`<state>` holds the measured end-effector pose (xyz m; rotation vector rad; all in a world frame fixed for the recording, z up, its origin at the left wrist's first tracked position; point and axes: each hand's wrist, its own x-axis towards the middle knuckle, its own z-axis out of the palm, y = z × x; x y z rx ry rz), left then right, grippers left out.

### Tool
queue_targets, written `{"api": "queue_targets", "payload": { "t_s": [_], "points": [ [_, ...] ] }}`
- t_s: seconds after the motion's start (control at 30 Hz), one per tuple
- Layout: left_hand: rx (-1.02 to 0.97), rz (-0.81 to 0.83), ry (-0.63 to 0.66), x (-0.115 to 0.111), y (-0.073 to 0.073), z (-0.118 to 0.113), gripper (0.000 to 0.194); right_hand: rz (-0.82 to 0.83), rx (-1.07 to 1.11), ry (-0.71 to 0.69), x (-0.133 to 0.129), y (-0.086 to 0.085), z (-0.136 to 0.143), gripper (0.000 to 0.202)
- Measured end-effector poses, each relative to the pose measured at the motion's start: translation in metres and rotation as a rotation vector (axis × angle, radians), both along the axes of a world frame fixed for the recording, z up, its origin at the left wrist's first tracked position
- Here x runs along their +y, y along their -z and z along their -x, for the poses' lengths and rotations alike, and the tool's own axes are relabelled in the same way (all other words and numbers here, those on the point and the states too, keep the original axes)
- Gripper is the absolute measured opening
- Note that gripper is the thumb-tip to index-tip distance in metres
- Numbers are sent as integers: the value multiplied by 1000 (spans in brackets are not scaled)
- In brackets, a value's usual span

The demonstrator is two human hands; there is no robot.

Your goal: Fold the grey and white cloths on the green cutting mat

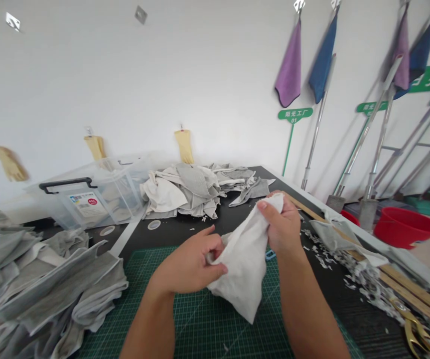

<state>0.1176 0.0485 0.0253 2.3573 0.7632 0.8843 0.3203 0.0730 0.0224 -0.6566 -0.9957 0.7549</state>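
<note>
A light grey-white cloth hangs in the air between both hands, above the green cutting mat. Its left edge is pinched between the thumb and fingers of my left hand. Higher up and to the right, my right hand grips the cloth's upper corner, thumb on the near side. The lower end of the cloth tapers to a point over the mat. A small blue item lies partly hidden beside my right wrist.
Grey cloths are piled at left, more scraps at the back. A clear plastic box stands behind. Along the right lie wooden strips, cloth shreds and gold-handled scissors; a red basin sits beyond.
</note>
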Motion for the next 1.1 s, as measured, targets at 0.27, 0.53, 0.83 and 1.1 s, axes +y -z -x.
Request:
{"api": "queue_targets", "payload": {
  "t_s": [0.27, 0.53, 0.83, 1.1],
  "points": [
    [160, -321, -518, 6, -2, 37, 33, -95, -128, -40, -1, 3, -16, 21],
    [45, -478, -763, 5, -6, 27, 19, -129, -227, -98, -7, 0, -26, 21],
    [154, -703, -1014, -10, -94, 26, 19, -321, -482, 104, -20, -82, -34, 15],
    [315, -717, -1176, -18, -153, 36, 24, -523, -761, 277, -30, -150, -51, 9]
  ]
}}
